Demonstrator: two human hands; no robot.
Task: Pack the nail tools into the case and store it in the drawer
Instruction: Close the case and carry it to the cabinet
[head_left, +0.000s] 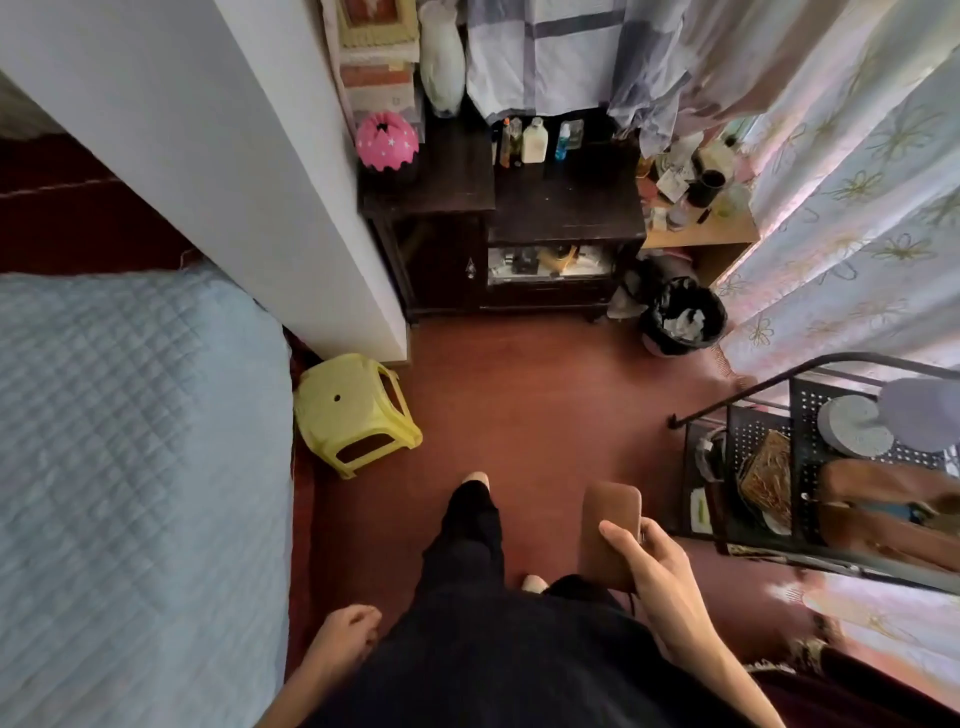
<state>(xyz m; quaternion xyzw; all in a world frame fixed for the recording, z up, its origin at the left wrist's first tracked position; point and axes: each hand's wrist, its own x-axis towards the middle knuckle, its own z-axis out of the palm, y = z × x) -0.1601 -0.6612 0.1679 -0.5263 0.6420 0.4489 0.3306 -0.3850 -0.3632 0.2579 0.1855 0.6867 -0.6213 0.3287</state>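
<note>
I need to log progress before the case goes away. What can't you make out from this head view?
- Brown case: closed, so its contents are hidden; right hand covers its near end.
- Open drawer of the dark cabinet: items too small and blurred to identify.
- Left hand: curled; its palm side is hidden, so whether it holds anything is unclear.

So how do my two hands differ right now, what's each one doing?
The right hand is raised in front of the body, fingers wrapped around the brown case; the left hand hangs low by the hip and holds nothing. The right hand's fingers are spread along the case, while the left hand's are loosely curled. Both are bare.
</note>
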